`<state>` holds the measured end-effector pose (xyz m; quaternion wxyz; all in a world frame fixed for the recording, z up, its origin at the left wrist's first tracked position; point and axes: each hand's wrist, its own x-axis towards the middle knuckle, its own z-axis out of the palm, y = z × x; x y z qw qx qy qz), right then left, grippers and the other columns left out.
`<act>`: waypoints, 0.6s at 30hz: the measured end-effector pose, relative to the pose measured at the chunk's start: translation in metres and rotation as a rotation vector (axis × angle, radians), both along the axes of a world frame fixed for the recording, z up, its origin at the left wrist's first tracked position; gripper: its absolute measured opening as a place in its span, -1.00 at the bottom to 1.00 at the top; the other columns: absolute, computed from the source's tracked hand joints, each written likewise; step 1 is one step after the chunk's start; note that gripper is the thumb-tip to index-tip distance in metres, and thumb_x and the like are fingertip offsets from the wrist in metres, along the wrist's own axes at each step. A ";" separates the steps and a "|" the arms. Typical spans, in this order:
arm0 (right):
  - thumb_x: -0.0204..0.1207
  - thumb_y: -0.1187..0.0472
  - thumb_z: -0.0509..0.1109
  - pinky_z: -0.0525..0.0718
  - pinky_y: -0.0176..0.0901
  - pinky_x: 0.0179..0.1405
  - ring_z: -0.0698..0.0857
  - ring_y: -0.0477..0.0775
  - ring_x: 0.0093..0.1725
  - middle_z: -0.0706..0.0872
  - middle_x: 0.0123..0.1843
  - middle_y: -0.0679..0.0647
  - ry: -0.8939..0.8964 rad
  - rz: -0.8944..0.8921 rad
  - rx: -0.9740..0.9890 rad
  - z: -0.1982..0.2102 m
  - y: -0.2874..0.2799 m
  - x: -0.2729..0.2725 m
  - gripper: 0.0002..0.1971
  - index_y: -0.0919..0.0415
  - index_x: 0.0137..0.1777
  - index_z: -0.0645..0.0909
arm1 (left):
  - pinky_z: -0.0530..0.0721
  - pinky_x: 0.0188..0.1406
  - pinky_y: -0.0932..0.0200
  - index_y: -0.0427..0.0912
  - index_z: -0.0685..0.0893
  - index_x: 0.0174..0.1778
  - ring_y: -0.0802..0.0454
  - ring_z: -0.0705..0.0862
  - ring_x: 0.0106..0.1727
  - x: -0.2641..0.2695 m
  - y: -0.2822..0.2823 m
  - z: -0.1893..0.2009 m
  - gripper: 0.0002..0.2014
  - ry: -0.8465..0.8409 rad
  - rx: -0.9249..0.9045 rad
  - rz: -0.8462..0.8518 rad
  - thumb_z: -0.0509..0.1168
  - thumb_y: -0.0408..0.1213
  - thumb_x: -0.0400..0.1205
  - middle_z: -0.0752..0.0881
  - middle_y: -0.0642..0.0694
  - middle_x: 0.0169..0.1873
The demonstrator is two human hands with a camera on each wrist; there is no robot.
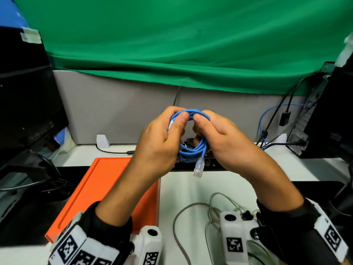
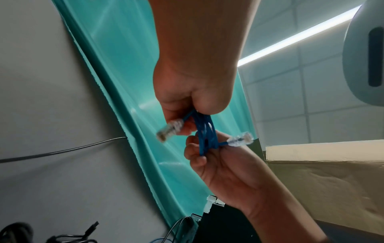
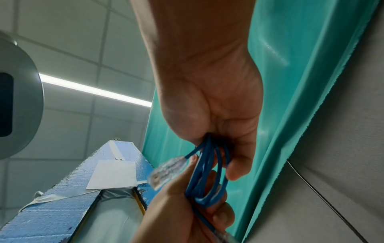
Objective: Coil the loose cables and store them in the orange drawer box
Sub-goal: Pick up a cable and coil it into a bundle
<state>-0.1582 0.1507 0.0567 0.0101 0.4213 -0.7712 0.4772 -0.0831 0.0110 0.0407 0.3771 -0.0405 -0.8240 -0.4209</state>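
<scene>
A blue cable (image 1: 193,150), wound into a small coil of several loops, is held in the air above the desk between both hands, a clear plug (image 1: 198,167) dangling from its lower edge. The left hand (image 1: 160,138) has thumb and fingers curled round the coil's left side; the right hand (image 1: 223,138) pinches the top and right side, thumb pressed on the strands. The left wrist view shows a second plug (image 2: 241,139) poking out beside the right hand's fingers. The cable looks light and thin, springy enough that the loops would likely fan open if the grip slackens, so the best hold is across all the strands at once, not on the brittle-looking plugs. The orange box (image 1: 107,180) lies on the desk below the left forearm, near the coil; from here its top looks flat and no drawer stands open, so one hand will probably have to let go to open it. A grey cable (image 1: 177,222) sprawls uncoiled on the desk (image 1: 191,188) near the right wrist. Green cloth (image 1: 191,44) hangs behind.
</scene>
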 end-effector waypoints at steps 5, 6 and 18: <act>0.63 -0.10 0.22 0.74 0.14 0.03 0.65 0.06 -0.15 0.64 -0.15 0.14 -0.105 0.145 -0.054 0.001 0.001 0.005 -0.70 0.12 0.09 0.60 | 0.52 -0.40 -0.01 -0.04 0.61 -0.01 -0.01 0.56 -0.42 0.000 -0.003 0.000 -0.79 0.082 -0.039 0.143 0.10 -0.12 0.82 0.60 -0.06 -0.45; 0.62 -0.07 0.25 0.78 0.15 0.11 0.72 0.13 -0.08 0.70 -0.07 0.22 -0.122 0.165 -0.052 0.002 0.003 0.005 -0.69 0.12 0.16 0.62 | 0.55 -0.37 -0.08 -0.06 0.61 -0.01 -0.04 0.57 -0.41 0.001 -0.005 0.000 -0.78 0.089 -0.038 0.155 0.09 -0.11 0.82 0.61 -0.08 -0.44; 0.64 0.22 0.45 0.73 -0.13 -0.01 0.81 -0.02 -0.18 0.84 -0.22 0.03 0.161 -0.046 0.036 0.015 0.025 -0.002 -0.89 0.10 -0.07 0.81 | 0.58 -0.38 -0.05 -0.01 0.59 -0.07 0.07 0.59 -0.41 0.008 -0.011 0.009 -0.78 0.161 -0.020 0.189 0.11 -0.08 0.79 0.60 0.02 -0.44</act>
